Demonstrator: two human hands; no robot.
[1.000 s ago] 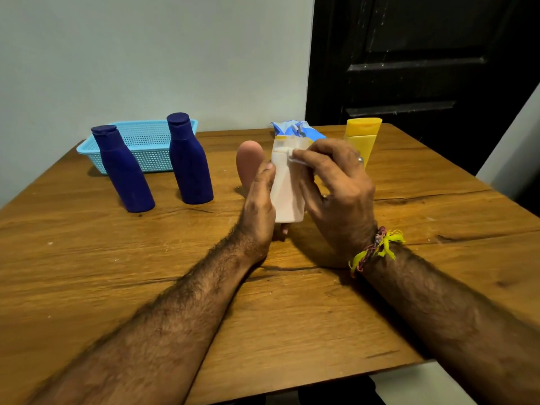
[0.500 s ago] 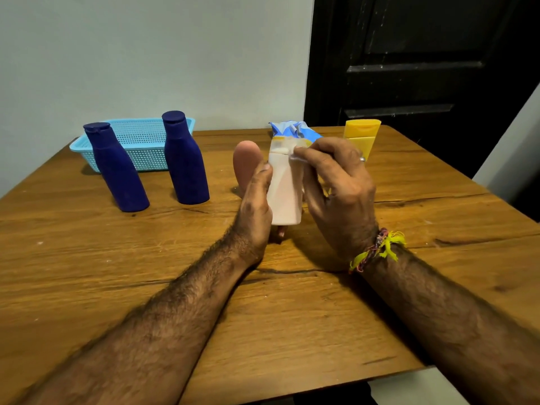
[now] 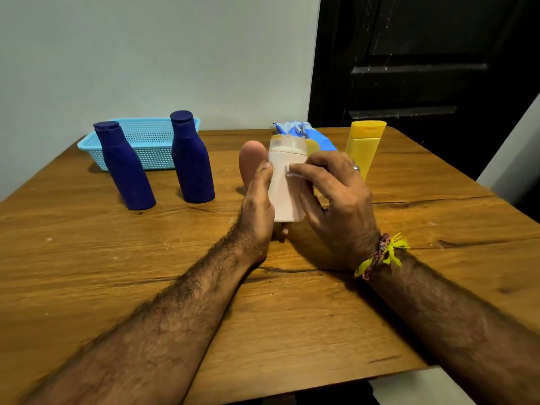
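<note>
The left hand [image 3: 258, 206] is curled round the pale bottle [image 3: 285, 197], holding it upright. Just right of that grip, the right hand [image 3: 336, 200] pinches a small white scrap [image 3: 289, 172] against the bottle's front, below the cap.

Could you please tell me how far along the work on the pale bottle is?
Done: I cannot see anything finished. In hand: the left hand grips the pale bottle upright while the right hand pinches a small white scrap on its front, perhaps a label being peeled. Left: the two blue bottles, pink bottle and yellow tube stand untouched.
</note>
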